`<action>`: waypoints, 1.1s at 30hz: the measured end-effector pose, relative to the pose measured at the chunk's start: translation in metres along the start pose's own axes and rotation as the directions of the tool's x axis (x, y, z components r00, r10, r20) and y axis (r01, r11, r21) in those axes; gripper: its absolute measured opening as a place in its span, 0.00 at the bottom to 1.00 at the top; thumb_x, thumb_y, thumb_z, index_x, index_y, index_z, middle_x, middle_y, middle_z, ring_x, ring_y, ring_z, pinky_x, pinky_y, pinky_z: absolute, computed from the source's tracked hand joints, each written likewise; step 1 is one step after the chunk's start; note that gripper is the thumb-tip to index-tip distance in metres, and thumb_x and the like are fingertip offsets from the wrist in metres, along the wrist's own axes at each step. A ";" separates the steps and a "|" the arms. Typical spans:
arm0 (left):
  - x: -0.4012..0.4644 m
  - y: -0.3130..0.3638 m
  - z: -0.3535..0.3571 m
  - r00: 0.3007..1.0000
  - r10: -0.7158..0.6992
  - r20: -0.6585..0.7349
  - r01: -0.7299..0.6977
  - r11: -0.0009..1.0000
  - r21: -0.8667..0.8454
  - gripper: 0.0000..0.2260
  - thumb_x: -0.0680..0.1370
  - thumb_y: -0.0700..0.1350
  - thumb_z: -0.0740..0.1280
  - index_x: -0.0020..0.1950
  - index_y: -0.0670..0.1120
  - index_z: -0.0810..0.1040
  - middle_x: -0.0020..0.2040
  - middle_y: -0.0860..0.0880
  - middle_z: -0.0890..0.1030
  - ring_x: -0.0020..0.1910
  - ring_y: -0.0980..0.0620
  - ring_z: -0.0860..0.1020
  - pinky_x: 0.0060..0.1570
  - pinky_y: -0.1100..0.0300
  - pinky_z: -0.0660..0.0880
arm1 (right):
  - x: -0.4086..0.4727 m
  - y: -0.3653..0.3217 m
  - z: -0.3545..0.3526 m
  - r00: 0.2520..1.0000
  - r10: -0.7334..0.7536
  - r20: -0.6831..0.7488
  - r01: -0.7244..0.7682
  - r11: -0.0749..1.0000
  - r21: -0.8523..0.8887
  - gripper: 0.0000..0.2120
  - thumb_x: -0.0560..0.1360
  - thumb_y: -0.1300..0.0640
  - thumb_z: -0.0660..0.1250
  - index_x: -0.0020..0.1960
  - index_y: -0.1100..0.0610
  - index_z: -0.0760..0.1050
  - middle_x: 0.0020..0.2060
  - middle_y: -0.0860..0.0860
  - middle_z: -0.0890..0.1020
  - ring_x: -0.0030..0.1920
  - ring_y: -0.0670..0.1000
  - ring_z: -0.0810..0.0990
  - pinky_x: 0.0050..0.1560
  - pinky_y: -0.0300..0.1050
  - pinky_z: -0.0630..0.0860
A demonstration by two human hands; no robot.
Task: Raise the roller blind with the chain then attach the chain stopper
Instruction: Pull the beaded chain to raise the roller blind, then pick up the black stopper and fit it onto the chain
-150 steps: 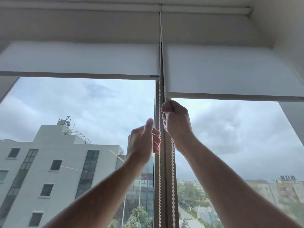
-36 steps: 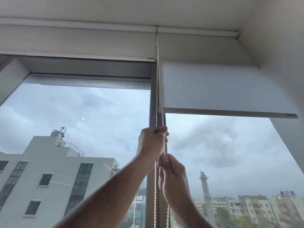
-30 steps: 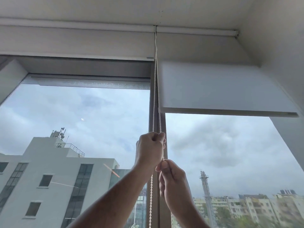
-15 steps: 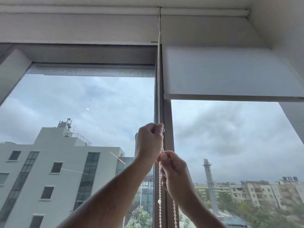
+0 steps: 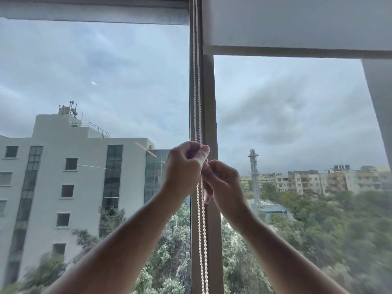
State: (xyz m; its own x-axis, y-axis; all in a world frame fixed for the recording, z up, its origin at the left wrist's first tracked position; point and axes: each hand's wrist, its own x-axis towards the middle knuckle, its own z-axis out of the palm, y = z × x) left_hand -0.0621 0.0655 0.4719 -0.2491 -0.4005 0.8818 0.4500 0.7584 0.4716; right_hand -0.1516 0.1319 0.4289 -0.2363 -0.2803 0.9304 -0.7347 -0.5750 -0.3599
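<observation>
Both hands meet in front of the mullion [image 5: 210, 102], at about mid-height of the window. The left hand [image 5: 184, 168] is curled into a fist, fingers pinched on the chain [image 5: 197, 92] where its two beaded strands come down from above. The right hand [image 5: 222, 183] sits just below and to the right, touching the left, its fingers closed loosely round the strands; whether it grips them firmly cannot be told. Something pale shows between the fingertips of the two hands, too small and blurred to name. Below the hands the strands hang free, side by side, down along the mullion and out of the bottom edge. Above, they run straight up past the top edge. The right blind [image 5: 297, 22] is partly down, its bottom bar well above the hands; the left blind [image 5: 93, 18] shows only as a strip at the very top, leaving that pane open. To the far right a wall edge [image 5: 379, 102] slants in. Both forearms reach up from below with free room on either side. No writing can be read.
</observation>
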 end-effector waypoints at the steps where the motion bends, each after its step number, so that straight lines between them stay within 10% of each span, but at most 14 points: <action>1: -0.007 -0.005 0.000 1.000 -0.011 0.014 0.011 1.000 -0.002 0.08 0.78 0.46 0.69 0.42 0.45 0.81 0.26 0.54 0.77 0.25 0.61 0.73 0.28 0.65 0.71 | -0.005 0.005 -0.002 1.000 0.009 -0.002 -0.009 1.000 -0.026 0.15 0.80 0.52 0.66 0.36 0.54 0.76 0.26 0.49 0.76 0.23 0.46 0.71 0.25 0.43 0.70; 14: -0.098 -0.081 0.012 0.974 -0.213 0.080 0.219 0.973 -0.073 0.06 0.78 0.46 0.69 0.45 0.46 0.83 0.36 0.49 0.84 0.26 0.63 0.76 0.28 0.70 0.71 | -0.095 0.067 -0.008 0.967 0.253 -0.031 -0.255 0.956 -0.147 0.27 0.67 0.28 0.69 0.39 0.54 0.78 0.29 0.58 0.79 0.28 0.52 0.73 0.29 0.65 0.75; 21: -0.138 -0.114 0.018 0.953 -0.298 0.054 0.303 0.945 -0.127 0.04 0.78 0.45 0.70 0.44 0.52 0.84 0.36 0.52 0.85 0.33 0.61 0.80 0.33 0.68 0.75 | -0.134 0.091 -0.005 0.936 0.352 0.003 -0.348 0.927 -0.141 0.14 0.70 0.40 0.70 0.35 0.49 0.77 0.25 0.43 0.78 0.27 0.43 0.74 0.30 0.56 0.76; 33: -0.212 -0.172 0.029 0.896 -0.434 0.096 0.442 0.892 -0.096 0.06 0.78 0.44 0.71 0.44 0.55 0.83 0.39 0.51 0.86 0.39 0.53 0.83 0.43 0.55 0.81 | -0.212 0.136 -0.009 0.856 0.517 0.001 -0.509 0.842 -0.182 0.18 0.70 0.41 0.71 0.37 0.56 0.78 0.28 0.57 0.79 0.27 0.49 0.73 0.28 0.58 0.73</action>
State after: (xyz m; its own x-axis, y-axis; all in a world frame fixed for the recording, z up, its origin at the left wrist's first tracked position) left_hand -0.1118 0.0346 0.2031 -0.5010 -0.6384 0.5843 0.3735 0.4495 0.8114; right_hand -0.2073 0.1200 0.1828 -0.5816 -0.5382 0.6100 -0.6137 -0.2019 -0.7633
